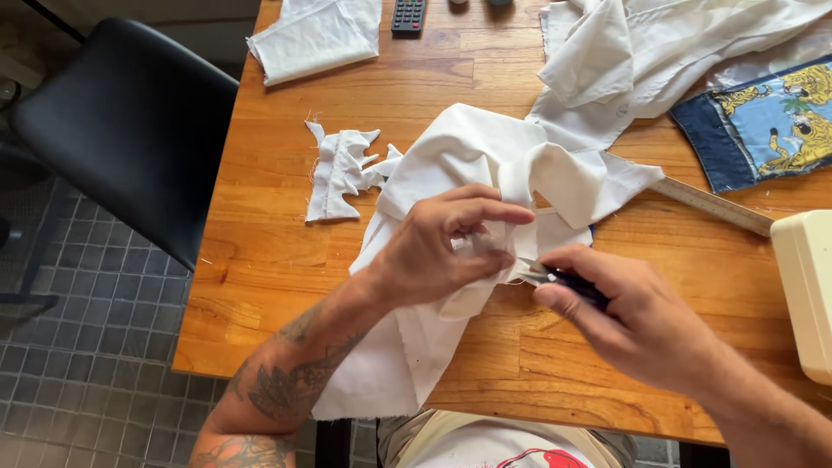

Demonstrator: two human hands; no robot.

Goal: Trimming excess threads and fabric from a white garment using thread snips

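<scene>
The left hand [446, 251] was in the middle of the frame, closed on a fold of the white cloth [468, 173], with thumb and fingers pinching it. The right hand [624, 316], lower right of the middle, was closed around small snips [555, 277] with a dark handle; the metal tips touched the cloth just beside the left fingers. I could not tell if the blades were open or shut.

The cloth lay on a wooden table [260, 251] made of glued strips, warm orange in colour. One end of the cloth hung over the near edge at the bottom of the frame. To the left of it lay a jagged white scrap [334, 173]. In the upper left was a folded white piece [316, 35], and near it, at the top edge, a black remote [409, 16]. More white fabric [659, 52] was piled in the upper right, above a blue patch with tigers [767, 126]. A ruler [711, 206] lay slanted at the right, and a cream box [806, 290] stood at the right edge.

At the left stood a black chair [130, 130] on a floor of small grey tiles [78, 373].
</scene>
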